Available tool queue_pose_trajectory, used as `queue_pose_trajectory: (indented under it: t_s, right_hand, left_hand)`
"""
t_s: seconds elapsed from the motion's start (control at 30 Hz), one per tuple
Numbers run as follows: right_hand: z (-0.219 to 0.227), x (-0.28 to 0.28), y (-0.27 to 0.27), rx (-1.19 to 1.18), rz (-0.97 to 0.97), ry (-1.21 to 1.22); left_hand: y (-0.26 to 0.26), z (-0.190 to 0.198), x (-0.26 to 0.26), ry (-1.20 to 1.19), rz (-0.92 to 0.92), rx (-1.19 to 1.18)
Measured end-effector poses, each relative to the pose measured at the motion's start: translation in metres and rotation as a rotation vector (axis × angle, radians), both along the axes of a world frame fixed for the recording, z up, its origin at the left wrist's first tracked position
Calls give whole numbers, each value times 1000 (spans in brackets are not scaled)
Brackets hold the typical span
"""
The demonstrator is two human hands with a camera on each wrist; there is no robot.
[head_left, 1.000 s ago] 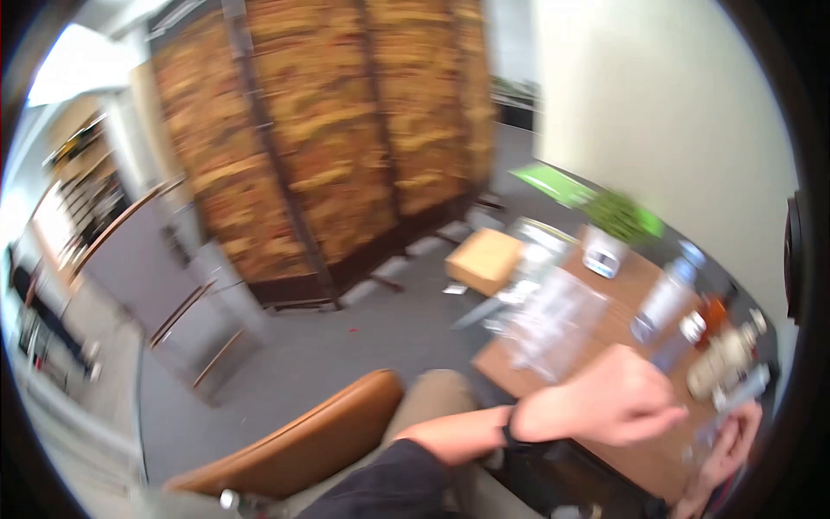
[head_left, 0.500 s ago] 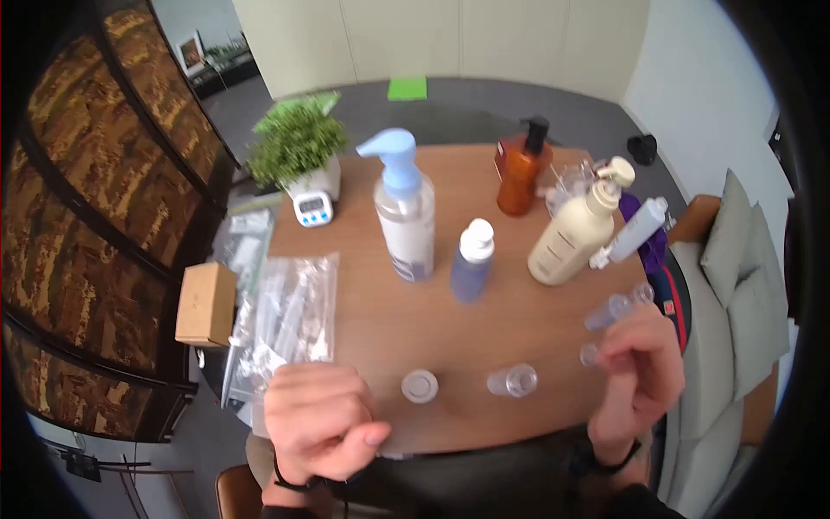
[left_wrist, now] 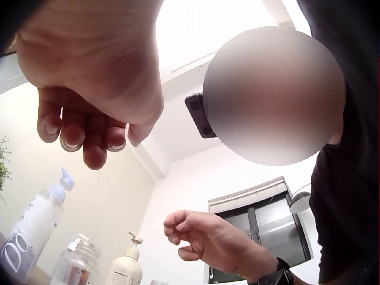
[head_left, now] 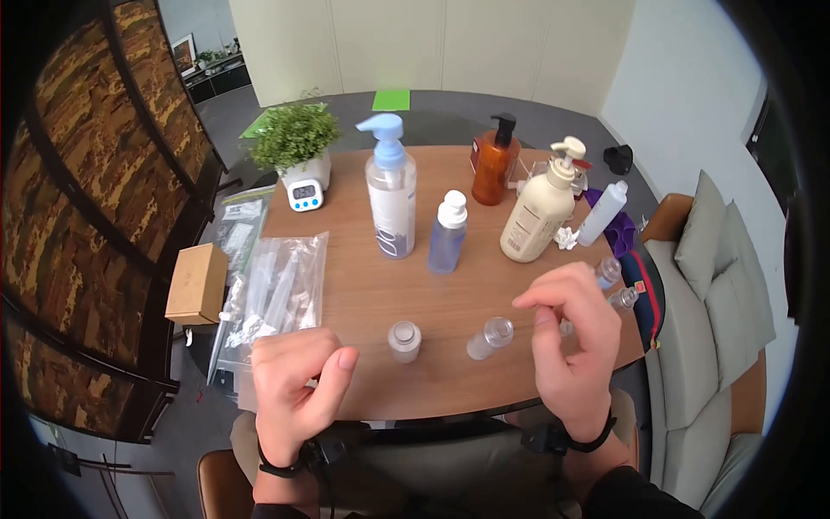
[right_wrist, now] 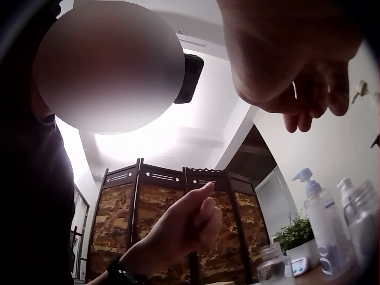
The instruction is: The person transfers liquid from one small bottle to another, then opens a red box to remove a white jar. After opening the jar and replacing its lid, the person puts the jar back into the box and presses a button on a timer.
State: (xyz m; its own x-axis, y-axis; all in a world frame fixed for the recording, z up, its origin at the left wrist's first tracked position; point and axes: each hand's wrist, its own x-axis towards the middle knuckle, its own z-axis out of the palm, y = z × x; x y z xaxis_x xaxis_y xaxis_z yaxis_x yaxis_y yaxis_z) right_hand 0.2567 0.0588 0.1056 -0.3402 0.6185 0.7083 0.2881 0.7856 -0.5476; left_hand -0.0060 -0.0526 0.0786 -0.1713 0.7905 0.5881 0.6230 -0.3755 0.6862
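Observation:
My left hand (head_left: 298, 385) hovers over the front left of the wooden table (head_left: 450, 381), fingers loosely bent and nothing in them. The right hand (head_left: 575, 346) is raised over the front right, its fingers also loosely curled and holding nothing. Between the hands stand a small clear bottle (head_left: 404, 343) and a clear jar-like bottle (head_left: 490, 338), both without pumps. Behind them are a blue foaming-pump bottle (head_left: 448, 233) and a tall clear bottle with a light-blue pump (head_left: 392, 199). A cream pump bottle (head_left: 538, 216) is beyond the right hand, which partly hides another small clear container.
Clear plastic bags (head_left: 281, 285) lie at the left edge, beside a cardboard box (head_left: 197, 284). A potted plant (head_left: 296, 138) and a white timer (head_left: 304, 195) stand at the back left. An amber pump bottle (head_left: 495, 164) and a pale tube (head_left: 603, 214) are farther right.
The head view has swung from the screen and chair on the left round to the table. Both empty hands now show higher in view, the right one turned inward.

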Motion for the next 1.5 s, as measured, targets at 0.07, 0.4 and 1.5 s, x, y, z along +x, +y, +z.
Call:
queue_pose_trajectory:
  t_s: [0.07, 0.4, 1.5]
  right_hand:
    - [2, -3, -11, -35, 13, 3]
    - [-45, -48, -49, -454, 110, -202]
    - [-3, 51, 33, -265, -11, -45]
  left_hand:
    - [-5, 1, -9, 32, 23, 0]
    - [-5, -9, -18, -159, 50, -26]
    - [44, -45, 82, 58, -203, -287]
